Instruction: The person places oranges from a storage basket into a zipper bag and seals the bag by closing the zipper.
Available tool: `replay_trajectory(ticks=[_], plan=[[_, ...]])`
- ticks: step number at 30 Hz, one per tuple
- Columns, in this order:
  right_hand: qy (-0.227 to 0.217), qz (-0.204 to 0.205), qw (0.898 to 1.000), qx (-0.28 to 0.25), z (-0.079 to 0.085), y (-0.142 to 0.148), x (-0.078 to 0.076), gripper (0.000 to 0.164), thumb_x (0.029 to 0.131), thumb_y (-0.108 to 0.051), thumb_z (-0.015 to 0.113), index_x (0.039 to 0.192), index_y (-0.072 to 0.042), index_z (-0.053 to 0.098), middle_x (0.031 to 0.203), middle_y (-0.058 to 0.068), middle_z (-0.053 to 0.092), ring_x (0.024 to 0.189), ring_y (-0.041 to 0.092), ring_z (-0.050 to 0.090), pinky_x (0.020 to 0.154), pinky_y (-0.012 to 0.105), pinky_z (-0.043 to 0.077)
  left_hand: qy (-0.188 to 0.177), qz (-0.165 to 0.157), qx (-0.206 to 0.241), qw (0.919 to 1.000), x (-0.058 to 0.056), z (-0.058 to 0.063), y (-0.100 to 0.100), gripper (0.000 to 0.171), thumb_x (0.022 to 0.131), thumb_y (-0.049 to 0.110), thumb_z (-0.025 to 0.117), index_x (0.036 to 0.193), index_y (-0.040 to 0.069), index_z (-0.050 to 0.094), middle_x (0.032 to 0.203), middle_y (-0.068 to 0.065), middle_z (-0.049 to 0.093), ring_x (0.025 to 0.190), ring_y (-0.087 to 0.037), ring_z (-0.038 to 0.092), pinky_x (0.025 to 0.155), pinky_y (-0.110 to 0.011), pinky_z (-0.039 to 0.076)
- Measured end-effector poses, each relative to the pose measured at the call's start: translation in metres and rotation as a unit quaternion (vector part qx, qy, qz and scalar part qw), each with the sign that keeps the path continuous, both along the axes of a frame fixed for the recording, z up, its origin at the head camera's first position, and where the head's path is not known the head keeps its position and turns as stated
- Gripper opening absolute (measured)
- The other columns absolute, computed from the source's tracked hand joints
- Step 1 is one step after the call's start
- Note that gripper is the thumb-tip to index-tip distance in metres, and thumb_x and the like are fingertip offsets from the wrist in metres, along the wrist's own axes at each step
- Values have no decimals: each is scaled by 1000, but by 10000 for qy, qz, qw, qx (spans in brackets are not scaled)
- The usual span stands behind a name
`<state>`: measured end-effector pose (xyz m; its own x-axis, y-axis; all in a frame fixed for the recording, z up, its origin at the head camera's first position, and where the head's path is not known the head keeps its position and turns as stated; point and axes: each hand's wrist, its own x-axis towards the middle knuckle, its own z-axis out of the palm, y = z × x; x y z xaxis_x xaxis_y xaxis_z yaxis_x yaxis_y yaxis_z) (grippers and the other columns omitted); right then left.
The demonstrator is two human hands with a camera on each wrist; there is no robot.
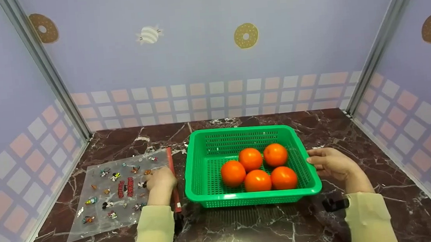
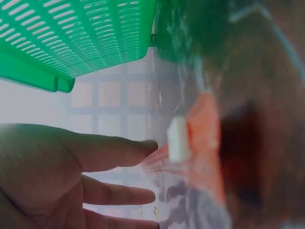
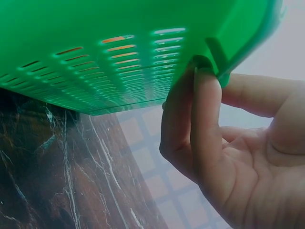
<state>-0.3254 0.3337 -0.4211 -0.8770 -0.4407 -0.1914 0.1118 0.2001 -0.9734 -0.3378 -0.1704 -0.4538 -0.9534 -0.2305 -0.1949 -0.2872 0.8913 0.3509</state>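
A green plastic basket (image 1: 189, 170) stands in the middle of the table with several oranges (image 1: 258, 181) grouped in its right part. At the basket's right rim, my right hand (image 1: 334, 163) grips the edge; the right wrist view shows the fingers (image 3: 206, 114) curled up under the rim. To the left lies a flat clear zip bag (image 1: 119, 205) printed with small cartoon figures and red lettering. My left hand (image 1: 161, 182) rests on the bag beside its red zip strip (image 1: 170, 160), fingers fairly straight. A white zip slider (image 2: 178, 139) shows close by the thumb.
The table (image 1: 249, 235) is dark red marble with white veins. Patterned panels (image 1: 214, 58) close off its back and both sides, joined by metal corner posts (image 1: 47, 65). A dark wrist strap piece (image 1: 336, 204) sits by the right sleeve (image 1: 368, 217).
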Motion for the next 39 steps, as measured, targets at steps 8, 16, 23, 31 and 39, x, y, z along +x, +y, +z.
replay_trajectory(ticks=[8,16,23,31,39], plan=[[49,-23,10000,23,0,-1,0,65,107,-14,54,152,20,23,114,-4,73,101,11,75,88,32,61,93,57,277,9996,0,4,-4,31,98,11,57,121,-8,67,130,-36,61,122,-58,52,96,-66,51],[-20,-46,10000,-14,0,-1,0,64,107,-13,54,152,20,24,112,-3,73,101,12,75,88,32,61,542,-14,494,9973,4,9,-10,25,95,7,60,110,-10,70,115,-32,70,110,-51,66,93,-63,54],[2,-39,10000,-16,-1,-1,-1,64,107,-13,54,152,21,23,112,-3,74,100,12,75,88,32,62,461,180,740,9960,5,20,-13,30,97,11,60,118,-9,67,117,-31,69,110,-51,66,93,-68,52],[24,-74,10000,45,-1,1,0,67,106,-14,55,154,20,22,113,-4,74,101,11,75,88,32,61,1187,171,900,9887,8,31,-10,24,96,4,54,106,-14,67,109,-36,70,104,-49,69,81,-56,57],[-27,-105,9999,9,-1,0,0,67,106,-14,55,154,20,22,113,-4,74,100,11,75,88,32,62,1894,54,1113,9756,13,42,-3,25,93,2,57,70,-1,67,87,-26,75,86,-44,70,69,-47,56]])
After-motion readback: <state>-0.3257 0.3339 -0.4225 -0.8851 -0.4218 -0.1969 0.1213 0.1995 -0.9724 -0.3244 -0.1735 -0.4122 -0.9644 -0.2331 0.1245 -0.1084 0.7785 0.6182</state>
